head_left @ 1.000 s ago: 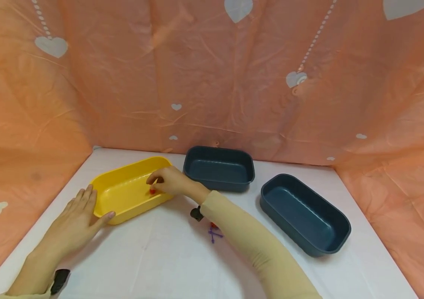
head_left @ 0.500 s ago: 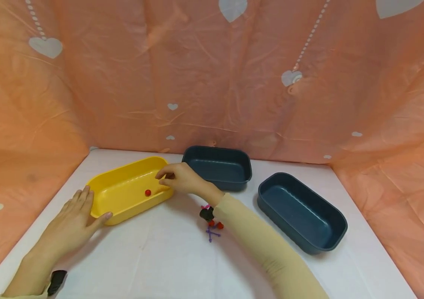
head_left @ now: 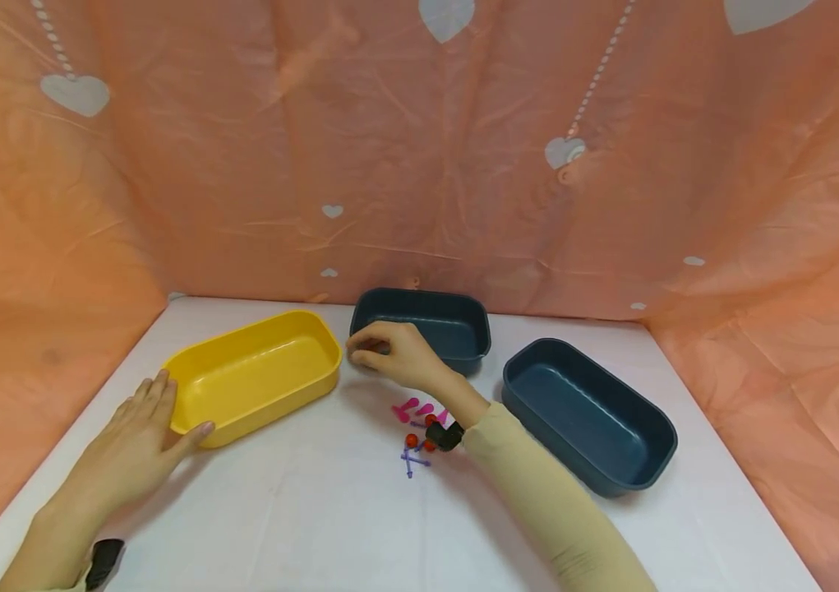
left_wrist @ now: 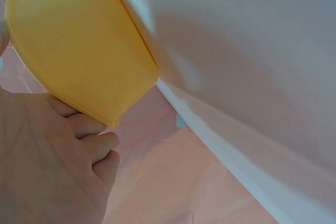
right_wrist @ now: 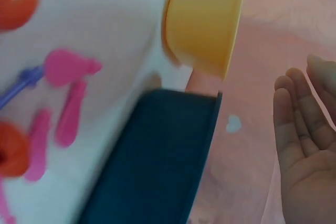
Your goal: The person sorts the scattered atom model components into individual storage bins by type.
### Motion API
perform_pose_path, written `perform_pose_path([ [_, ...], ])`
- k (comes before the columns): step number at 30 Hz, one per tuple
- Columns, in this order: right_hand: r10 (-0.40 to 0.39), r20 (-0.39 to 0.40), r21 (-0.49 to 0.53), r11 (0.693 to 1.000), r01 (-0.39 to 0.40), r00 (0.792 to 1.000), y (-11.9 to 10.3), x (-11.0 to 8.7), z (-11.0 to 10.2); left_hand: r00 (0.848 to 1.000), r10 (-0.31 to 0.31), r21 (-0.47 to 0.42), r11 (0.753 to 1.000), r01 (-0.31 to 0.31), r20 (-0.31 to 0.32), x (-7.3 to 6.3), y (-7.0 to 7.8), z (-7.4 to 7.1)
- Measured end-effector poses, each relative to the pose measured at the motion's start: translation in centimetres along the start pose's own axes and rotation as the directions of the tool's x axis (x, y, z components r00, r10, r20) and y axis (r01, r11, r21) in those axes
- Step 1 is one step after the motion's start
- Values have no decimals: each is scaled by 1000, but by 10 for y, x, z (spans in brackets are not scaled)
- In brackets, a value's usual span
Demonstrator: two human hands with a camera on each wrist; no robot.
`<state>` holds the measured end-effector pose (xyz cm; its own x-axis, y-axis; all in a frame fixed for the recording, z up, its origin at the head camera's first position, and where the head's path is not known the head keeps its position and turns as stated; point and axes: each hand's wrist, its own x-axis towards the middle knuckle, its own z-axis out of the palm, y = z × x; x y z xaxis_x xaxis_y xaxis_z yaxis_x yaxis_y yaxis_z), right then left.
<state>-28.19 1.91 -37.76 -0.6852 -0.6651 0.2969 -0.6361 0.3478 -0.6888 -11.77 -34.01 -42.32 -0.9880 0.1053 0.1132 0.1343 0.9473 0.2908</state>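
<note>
My left hand (head_left: 126, 444) rests at the left end of a yellow tray (head_left: 264, 410), fingers along the rim and thumb by the near wall. In the left wrist view its fingers (left_wrist: 86, 127) meet the tray's rim. My right hand (head_left: 398, 352) is raised over the near left corner of a dark blue tray (head_left: 430, 304), fingers loosely bent. The right wrist view shows nothing between its fingers (right_wrist: 300, 114). Below that wrist lie several pink pieces (head_left: 425, 409), red balls (head_left: 411, 441) and thin purple sticks (head_left: 415, 460); the wrist strap partly covers the pile.
Another dark blue tray (head_left: 586, 415) stands angled at the right. A white cloth (head_left: 315, 501) covers the table, and orange curtains (head_left: 360, 164) with pale hearts enclose its back and sides.
My right hand has let go of a red ball in the yellow tray and moved right, out of it. The ball no longer shows there. More of the pile is uncovered; my left hand stays.
</note>
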Motion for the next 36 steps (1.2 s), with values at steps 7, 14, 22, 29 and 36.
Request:
perform_pose_path([
  [7,9,-58,-3,1000,-9,998,13,-28,-13,1000,15,-6,1000,-15,-27,-1,-6,3],
  [14,-17,-100,-37,999,13,995,28,-55,-22,1000,10,-4,1000,-10,-22,-1,-6,2],
  [22,55,-51,-53,997,-58,997,39,-81,-32,1000,9,0,1000,-9,-5,-1,-4,0],
  [29,66,20,-127,990,-63,998,47,-99,-36,1000,10,0,1000,-10,-8,0,-2,0],
  [36,17,82,-191,982,-1,997,52,-109,-36,1000,21,1,1000,-21,-17,1,-3,2],
])
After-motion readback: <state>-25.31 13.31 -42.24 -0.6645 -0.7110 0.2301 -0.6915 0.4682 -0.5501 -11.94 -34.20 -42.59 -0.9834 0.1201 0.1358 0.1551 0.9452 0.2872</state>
